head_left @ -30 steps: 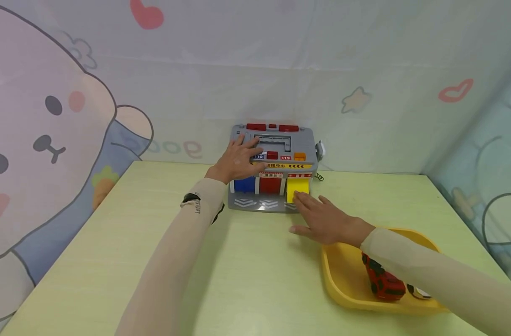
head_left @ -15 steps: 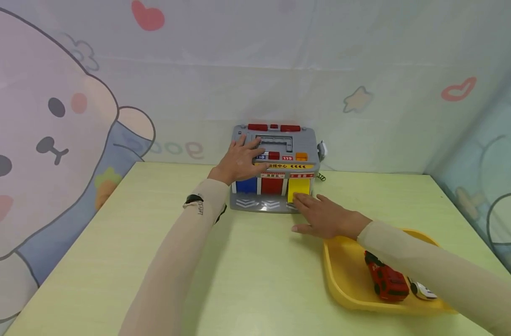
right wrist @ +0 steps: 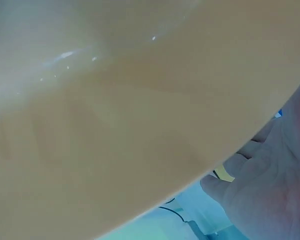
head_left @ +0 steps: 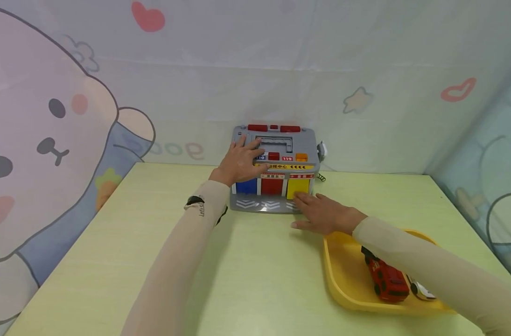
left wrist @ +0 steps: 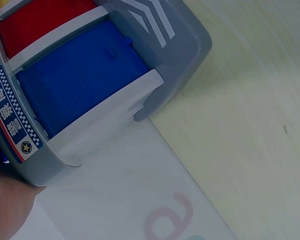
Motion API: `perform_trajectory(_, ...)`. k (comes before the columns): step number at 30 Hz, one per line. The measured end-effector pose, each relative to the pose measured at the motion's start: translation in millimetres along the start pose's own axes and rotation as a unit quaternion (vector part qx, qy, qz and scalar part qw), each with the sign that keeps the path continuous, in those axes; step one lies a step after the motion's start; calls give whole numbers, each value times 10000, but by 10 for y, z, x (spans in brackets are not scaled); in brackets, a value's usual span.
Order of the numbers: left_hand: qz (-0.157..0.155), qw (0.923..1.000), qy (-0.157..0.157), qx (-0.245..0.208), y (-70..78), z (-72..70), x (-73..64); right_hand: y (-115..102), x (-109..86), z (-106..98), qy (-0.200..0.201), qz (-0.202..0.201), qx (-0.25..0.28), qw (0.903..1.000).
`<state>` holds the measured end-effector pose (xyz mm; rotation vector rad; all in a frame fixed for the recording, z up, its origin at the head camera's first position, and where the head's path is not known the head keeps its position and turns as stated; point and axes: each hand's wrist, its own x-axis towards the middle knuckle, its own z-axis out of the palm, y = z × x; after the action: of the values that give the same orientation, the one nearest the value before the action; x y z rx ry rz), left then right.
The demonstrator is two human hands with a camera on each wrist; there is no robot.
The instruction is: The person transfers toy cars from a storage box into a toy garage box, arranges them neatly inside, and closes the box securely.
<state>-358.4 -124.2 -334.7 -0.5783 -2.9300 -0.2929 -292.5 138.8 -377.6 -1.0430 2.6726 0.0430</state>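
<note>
A grey toy garage [head_left: 303,137] stands at the back of the table, with a blue door [left wrist: 82,77], a red door [head_left: 271,186] and a yellow door [head_left: 297,186] along its front. My left hand [head_left: 238,161] rests spread on the left part of its roof. My right hand [head_left: 324,214] is stretched flat, its fingertips against the lower part of the yellow door, which stands nearly flush with the others. In the right wrist view, the tray's yellow wall [right wrist: 140,130] covers much of the picture, with the palm [right wrist: 270,185] at the right edge.
A yellow tray [head_left: 335,289] sits at the right front, under my right forearm. It holds a red toy car [head_left: 387,282] and a white toy car [head_left: 421,289], partly hidden by the sleeve. A printed cloth wall [head_left: 255,88] stands close behind the garage.
The yellow door, tilted outward at the bottom before, has swung inward under my right fingertips. My left hand stays on the roof.
</note>
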Motion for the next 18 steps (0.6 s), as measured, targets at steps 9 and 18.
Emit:
perform_trajectory(9, -4, 10000, 31, 49, -16, 1, -29, -18, 29, -11, -82, 15, 15, 10000)
perform_trajectory(18, 47, 9999, 2, 162, -5, -10, -21, -37, 89, -26, -167, 124, 66, 9998)
